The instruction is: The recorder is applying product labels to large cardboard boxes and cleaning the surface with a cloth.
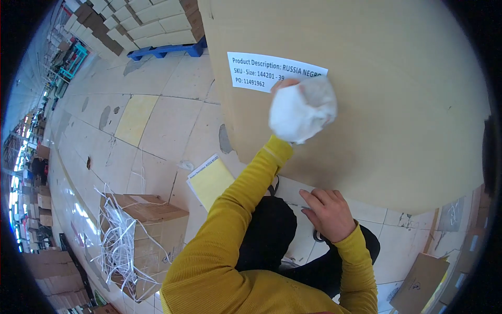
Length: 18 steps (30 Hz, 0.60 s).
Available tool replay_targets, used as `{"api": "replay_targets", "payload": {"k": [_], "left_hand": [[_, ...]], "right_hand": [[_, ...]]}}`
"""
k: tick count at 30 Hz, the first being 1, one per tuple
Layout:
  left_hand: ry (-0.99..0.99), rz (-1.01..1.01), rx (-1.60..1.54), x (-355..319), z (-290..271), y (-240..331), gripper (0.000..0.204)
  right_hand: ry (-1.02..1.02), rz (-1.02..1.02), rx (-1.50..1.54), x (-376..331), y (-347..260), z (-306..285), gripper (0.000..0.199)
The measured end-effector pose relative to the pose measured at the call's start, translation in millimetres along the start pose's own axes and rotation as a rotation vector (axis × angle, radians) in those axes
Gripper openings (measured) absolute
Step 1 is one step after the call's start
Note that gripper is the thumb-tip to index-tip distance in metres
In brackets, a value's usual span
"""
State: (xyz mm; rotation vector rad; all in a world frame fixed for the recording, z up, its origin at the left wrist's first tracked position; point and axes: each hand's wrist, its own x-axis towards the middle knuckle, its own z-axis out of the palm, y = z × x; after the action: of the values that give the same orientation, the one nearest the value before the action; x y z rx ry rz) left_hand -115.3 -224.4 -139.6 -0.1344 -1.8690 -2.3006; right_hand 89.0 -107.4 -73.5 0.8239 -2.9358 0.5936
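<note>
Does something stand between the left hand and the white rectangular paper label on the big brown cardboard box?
Nothing visible stands between the left hand, where it shows, and the white rectangular paper label; a crumpled white wad hides the rest of the hand.

Glare streaks the brightly lit floor (167,123) leftward.

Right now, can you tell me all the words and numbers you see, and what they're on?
I won't copy out words or numbers, but here's where they are:
White label on the big cardboard box: three lines of dark print, partly covered by a white crumpled bundle.
Yellow sheet on the floor: small print along its white edge.
Open carton: dark mark, too small to read.
Brown cardboard piece: dark mark, unreadable.
</note>
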Motion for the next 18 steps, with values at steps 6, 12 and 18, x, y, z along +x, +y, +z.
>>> {"api": "replay_targets", "payload": {"k": [6,12,18], "left_hand": [[0.16,0.63,-0.046,33,-30,-11,0.069],[0.732,0.559,-0.508,54,-119,-22,0.052],[0.559,0.579,-0.094,86,-90,30,0.047]], "right_hand": [[-0.009,-0.028,0.007,8,5,-7,0.044],[0.044,0.07,-0.018,-9,1,-20,0.047],[-0.019,-0.002,0.022,-8,-2,-18,0.047]]}}
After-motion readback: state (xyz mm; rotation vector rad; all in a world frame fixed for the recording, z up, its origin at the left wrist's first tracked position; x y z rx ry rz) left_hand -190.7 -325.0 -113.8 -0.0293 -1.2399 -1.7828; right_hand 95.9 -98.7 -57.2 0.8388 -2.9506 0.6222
